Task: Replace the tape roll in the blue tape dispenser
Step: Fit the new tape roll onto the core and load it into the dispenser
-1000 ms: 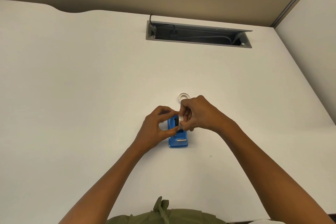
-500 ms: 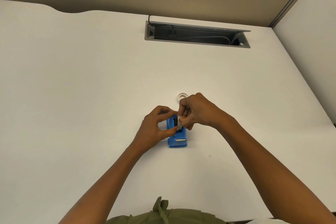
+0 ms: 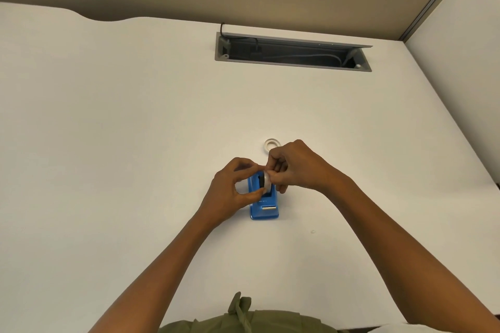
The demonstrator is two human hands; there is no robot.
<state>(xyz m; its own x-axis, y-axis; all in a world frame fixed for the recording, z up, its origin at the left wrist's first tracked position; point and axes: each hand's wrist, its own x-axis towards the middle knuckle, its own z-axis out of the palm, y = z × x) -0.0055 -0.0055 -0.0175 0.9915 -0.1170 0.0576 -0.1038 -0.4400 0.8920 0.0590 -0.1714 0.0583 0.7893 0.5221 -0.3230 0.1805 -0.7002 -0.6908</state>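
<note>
The blue tape dispenser (image 3: 264,209) stands on the white desk, its metal cutter facing me. Right above its rear half, my left hand (image 3: 232,192) pinches a black spool (image 3: 261,181) between thumb and forefinger. My right hand (image 3: 295,167) grips a clear tape roll (image 3: 267,180) and presses it against the right side of the spool. A second clear tape ring (image 3: 271,144) lies flat on the desk just beyond my right hand. My fingers hide the dispenser's cradle.
A grey cable tray (image 3: 293,53) with wires is sunk into the desk (image 3: 135,143) at the back. A side desk panel (image 3: 460,48) rises at the right. A small speck (image 3: 313,232) lies right of the dispenser.
The clear roll now shows beside the black spool, which earlier stood bare between my fingers. Both hands have stayed over the dispenser with only small finger shifts.
</note>
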